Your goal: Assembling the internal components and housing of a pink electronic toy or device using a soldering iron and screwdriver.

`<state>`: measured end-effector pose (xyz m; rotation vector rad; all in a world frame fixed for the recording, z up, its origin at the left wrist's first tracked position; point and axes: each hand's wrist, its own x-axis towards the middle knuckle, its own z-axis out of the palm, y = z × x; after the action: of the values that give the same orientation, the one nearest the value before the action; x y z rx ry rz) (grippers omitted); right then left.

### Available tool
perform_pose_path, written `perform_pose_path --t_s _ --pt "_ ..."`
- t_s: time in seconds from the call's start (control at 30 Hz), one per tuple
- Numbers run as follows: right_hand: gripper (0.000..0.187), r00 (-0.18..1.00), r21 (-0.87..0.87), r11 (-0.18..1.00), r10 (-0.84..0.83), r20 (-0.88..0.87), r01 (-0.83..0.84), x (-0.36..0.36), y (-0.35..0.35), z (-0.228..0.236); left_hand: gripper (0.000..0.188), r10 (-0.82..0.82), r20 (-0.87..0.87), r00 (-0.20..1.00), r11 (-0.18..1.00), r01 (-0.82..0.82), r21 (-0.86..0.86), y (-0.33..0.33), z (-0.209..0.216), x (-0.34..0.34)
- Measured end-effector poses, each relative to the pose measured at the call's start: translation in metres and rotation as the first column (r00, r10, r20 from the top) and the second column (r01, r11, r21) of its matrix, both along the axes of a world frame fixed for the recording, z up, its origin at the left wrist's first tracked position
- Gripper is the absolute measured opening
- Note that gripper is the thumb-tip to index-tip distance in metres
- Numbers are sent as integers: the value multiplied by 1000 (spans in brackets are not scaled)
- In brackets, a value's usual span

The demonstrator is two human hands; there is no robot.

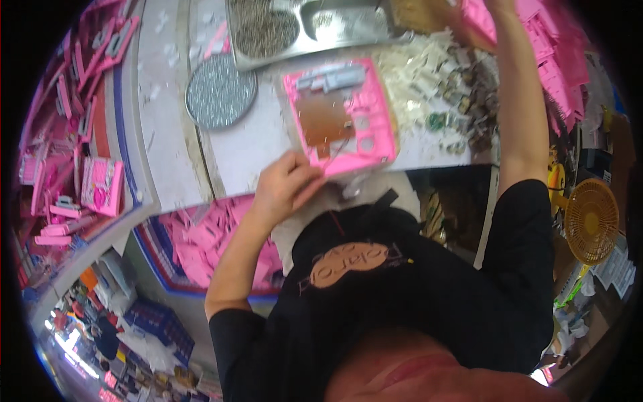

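A pink plastic casing point(382, 130) lies on the white bench in front of me. Inside it are a brown circuit board point(326, 120), a grey bar-shaped part point(330, 78) along the far side and thin wires near the near edge. My left hand point(288, 187) is at the casing's near left corner, thumb and fingers closed on its edge. My right arm reaches far forward at the right, toward a pile of pink plastic parts point(546, 47). My right hand point(499, 4) is mostly cut off by the top edge, so its fingers are hidden.
Left of the casing stands a round dish point(221, 92) of small silvery pieces. Behind is a steel compartment tray point(315, 48) with screws. Small white and metal parts point(429, 84) are heaped at right. Pink parts fill a crate point(207, 241) below and a left shelf point(100, 184).
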<state>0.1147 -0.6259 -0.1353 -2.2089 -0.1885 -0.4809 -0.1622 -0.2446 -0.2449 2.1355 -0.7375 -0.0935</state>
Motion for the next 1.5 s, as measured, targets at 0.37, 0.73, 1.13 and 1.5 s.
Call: perform_pose_path --t_s 0.37,0.73,1.13,1.5 --pt "26 723 -210 694 633 -277 -688 -226 90 -71 20 36 -4 999 998 -36 -58 -6 2 0" --pt "29 700 -327 681 710 78 -655 -219 77 -95 20 30 25 999 998 -28 -51 -5 1 0" --pt "26 712 -242 694 702 18 -678 -220 74 -88 20 33 30 999 999 -33 -13 -5 3 -1" --pt "15 921 -548 742 345 -182 -386 -179 32 -77 16 -108 139 984 976 79 201 -24 63 123"
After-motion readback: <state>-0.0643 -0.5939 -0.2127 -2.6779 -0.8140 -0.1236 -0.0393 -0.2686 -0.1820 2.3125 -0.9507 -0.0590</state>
